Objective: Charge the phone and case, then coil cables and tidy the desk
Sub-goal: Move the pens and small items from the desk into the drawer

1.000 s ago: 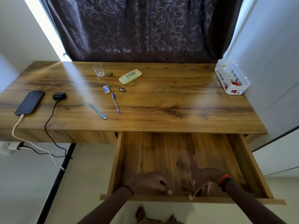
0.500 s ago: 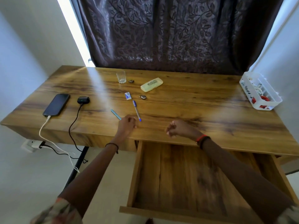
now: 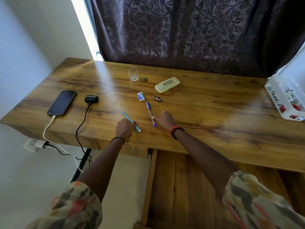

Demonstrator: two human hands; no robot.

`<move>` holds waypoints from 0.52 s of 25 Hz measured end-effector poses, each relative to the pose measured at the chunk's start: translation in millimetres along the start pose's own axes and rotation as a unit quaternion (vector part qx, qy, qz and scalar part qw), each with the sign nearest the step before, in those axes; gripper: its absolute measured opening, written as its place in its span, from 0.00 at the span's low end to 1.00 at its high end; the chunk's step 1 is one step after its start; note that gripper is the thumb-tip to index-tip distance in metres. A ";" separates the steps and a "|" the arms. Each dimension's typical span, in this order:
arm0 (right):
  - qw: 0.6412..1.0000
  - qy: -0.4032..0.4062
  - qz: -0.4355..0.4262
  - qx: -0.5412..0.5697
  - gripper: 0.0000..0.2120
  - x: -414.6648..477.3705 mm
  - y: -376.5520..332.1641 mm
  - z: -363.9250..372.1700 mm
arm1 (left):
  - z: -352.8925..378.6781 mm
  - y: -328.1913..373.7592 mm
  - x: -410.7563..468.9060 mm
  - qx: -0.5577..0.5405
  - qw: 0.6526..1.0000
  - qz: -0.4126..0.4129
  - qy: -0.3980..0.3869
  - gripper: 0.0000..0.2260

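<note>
head view, above desk [image 3: 206,113], facing down-forward

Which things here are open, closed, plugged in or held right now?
Phone: plugged in, screen dark.
Earbud case: closed, cable attached.
Drawer: open.
Glass: upright.
Yellow case: closed.
Left hand: grips teal pen.
Right hand: touches blue pen, grip unclear.

No legible text anywhere in view. Pale yellow case [image 3: 167,84] on bench [image 3: 214,113]: dark printed lines on lid, too small to read. Small white box [image 3: 140,96]: blue mark on top, no letters made out.
</note>
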State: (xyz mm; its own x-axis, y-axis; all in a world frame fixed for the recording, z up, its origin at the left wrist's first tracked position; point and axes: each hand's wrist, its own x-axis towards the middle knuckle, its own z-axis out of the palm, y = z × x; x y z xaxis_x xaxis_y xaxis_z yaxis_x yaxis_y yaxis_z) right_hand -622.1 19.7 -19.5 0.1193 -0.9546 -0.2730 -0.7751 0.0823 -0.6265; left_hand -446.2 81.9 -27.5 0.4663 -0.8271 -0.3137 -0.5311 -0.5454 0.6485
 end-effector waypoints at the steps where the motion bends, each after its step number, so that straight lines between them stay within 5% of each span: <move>1: 1.000 -0.004 0.004 0.000 0.18 2.6 -3.9 5.2 | -0.2 -0.6 3.8 0.001 1.000 0.002 -0.007 0.17; 8: 0.997 -0.035 -0.008 -0.062 0.12 8.1 -21.3 14.4 | -9.0 1.8 7.9 -0.037 0.998 -0.022 -0.040 0.12; 13: 0.990 -0.091 0.041 0.101 0.05 -24.7 -1.5 -10.2 | 1.9 25.6 -22.6 -0.118 0.987 -0.038 -0.107 0.08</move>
State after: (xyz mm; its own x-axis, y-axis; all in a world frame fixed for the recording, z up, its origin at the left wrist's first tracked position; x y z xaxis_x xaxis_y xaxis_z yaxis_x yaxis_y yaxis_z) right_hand -630.1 40.2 -4.4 0.1852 -0.8767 -0.4439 -0.6495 0.2298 -0.7248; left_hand -471.7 86.4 -5.1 0.3248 -0.8086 -0.4905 -0.3099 -0.5810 0.7526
